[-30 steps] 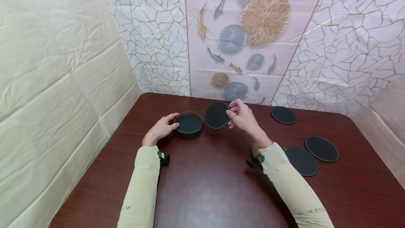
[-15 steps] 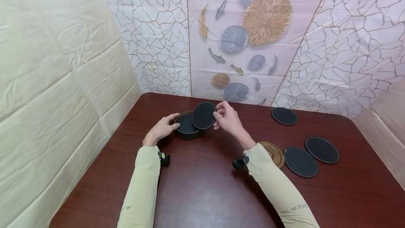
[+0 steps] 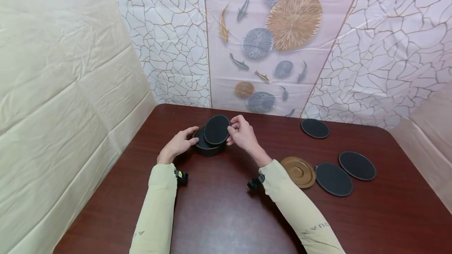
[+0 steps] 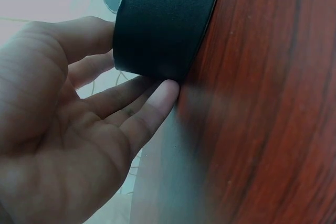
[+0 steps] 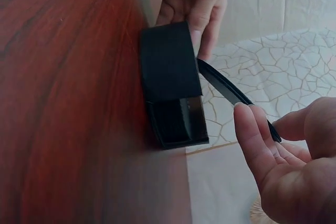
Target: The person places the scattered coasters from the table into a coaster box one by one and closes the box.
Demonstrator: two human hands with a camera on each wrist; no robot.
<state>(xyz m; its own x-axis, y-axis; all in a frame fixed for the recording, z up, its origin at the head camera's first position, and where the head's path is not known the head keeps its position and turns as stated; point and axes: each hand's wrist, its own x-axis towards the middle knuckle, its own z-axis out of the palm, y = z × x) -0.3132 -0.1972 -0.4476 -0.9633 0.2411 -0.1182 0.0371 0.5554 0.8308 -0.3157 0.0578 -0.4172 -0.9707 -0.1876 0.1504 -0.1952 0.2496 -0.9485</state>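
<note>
A round black coaster holder (image 3: 209, 151) stands toward the back of the table. My left hand (image 3: 178, 143) holds its left side, thumb at the rim and fingers around the wall. In the left wrist view, fingertips press against the holder's dark wall (image 4: 163, 24). My right hand (image 3: 243, 133) pinches a round black coaster (image 3: 217, 129) by its right edge. That coaster is tilted over the holder, its far edge down at the rim in the right wrist view. A rectangular gap in the holder's wall (image 5: 170, 66) faces the right side.
A brown round disc (image 3: 299, 172) with a ringed centre lies right of middle, beside my right sleeve. Three black coasters lie on the right: one at the back (image 3: 315, 128), another farthest right (image 3: 357, 165), a third (image 3: 334, 179) near the disc. Patterned cloth (image 3: 261, 42) hangs behind the table.
My right hand has carried the coaster leftward, from beside the holder to over its opening. The brown disc has come out from behind my right arm. My left hand has stayed at the holder.
</note>
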